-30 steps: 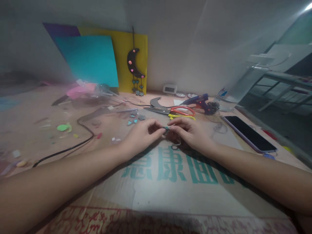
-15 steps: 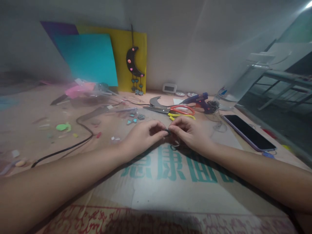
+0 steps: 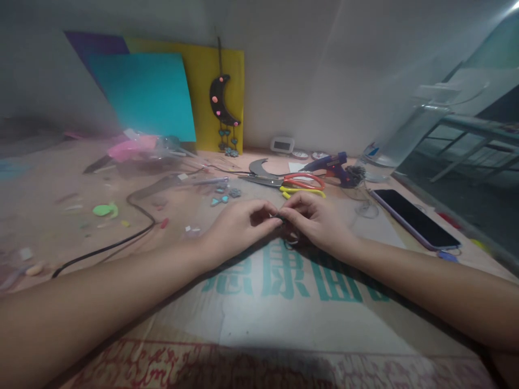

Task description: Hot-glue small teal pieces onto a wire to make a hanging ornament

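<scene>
My left hand (image 3: 247,221) and my right hand (image 3: 320,219) meet over the cardboard sheet (image 3: 259,324), fingertips pinched together on a small dark piece that is mostly hidden between them. A thin cord (image 3: 290,243) hangs in a loop under my right fingers. Small grey and turquoise charms (image 3: 224,200) lie just beyond my left hand. Behind my fingertips are scissors (image 3: 302,182) with red and yellow handles and a grey crescent (image 3: 261,168). A dark crescent ornament (image 3: 218,101) with pink dots hangs before a yellow sheet (image 3: 190,59).
A blue glue gun (image 3: 332,165) lies at the back, with a phone (image 3: 416,219) on the right and a clear bottle (image 3: 413,135) behind it. A black cable (image 3: 105,249) curves across the left, among scraps and a green piece (image 3: 103,209).
The view has shifted very slightly. Both hands keep their pinch, and the dark piece between the fingertips now shows less.
</scene>
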